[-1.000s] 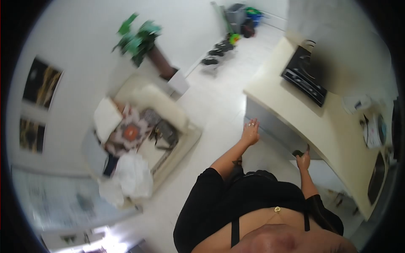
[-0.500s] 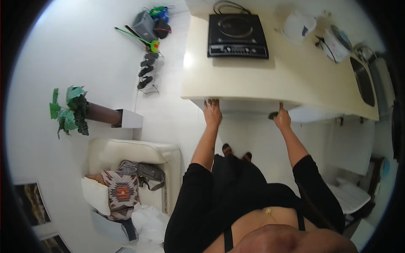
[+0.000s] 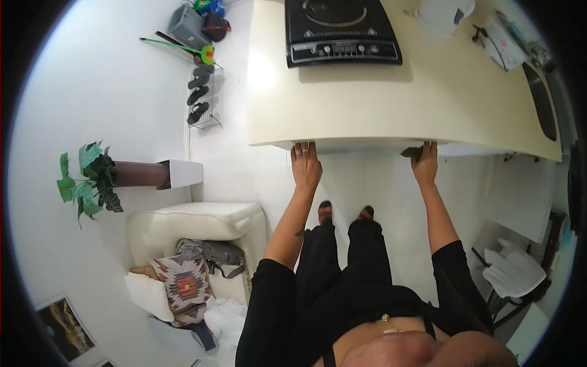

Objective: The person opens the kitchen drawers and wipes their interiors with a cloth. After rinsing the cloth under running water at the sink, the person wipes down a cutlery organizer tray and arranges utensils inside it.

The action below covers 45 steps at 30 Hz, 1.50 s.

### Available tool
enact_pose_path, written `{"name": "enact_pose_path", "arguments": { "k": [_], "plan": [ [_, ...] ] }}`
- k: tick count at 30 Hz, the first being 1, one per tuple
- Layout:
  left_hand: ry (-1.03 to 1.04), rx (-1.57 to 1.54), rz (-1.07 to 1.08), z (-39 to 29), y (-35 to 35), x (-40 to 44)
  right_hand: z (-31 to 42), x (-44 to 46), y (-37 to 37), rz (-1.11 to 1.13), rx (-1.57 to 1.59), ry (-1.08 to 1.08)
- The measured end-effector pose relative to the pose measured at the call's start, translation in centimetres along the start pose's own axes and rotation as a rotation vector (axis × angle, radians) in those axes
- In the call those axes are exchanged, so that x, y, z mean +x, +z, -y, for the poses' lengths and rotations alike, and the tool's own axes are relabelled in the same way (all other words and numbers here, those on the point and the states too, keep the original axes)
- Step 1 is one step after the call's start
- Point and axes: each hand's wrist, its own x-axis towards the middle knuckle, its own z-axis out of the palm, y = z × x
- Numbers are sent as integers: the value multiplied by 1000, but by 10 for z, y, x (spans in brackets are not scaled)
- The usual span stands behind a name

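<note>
Now my right hand (image 3: 425, 167) seems to grasp the green thing (image 3: 410, 151) by the edge of the desk (image 3: 342, 107); whether my left hand (image 3: 307, 168) grips there, I cannot tell. Probably I work at this edge, so next calls for steady hands.

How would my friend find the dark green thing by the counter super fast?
Find the cream counter with the black cooker on top. At its front edge, the person's right hand holds the small dark green thing. Its dark colour stands out from the pale floor, and the left hand shows nothing like it.
</note>
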Motion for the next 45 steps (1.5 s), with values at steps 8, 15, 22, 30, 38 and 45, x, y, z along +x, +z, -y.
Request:
{"name": "enact_pose_path", "arguments": {
  "k": [8,15,22,30,38,45],
  "plan": [
    [-18,65,23,-7,-15,-10,20,-13,-9,-14,-35,143],
    [-42,-124,87,-6,-27,-59,20,-54,-26,66,-37,125],
    [-61,-611,-29,25,-67,-135,43,-105,-81,129,101,217],
    [-654,-1204,-189,84,-61,-169,148,-124,-53,269,401,-329],
    [-778,-1386,-55,117,-51,-158,319,-119,13,255,231,-535],
    [-749,-1575,59,140,-38,-165,370,-113,34,227,81,-518]
  ]
}}
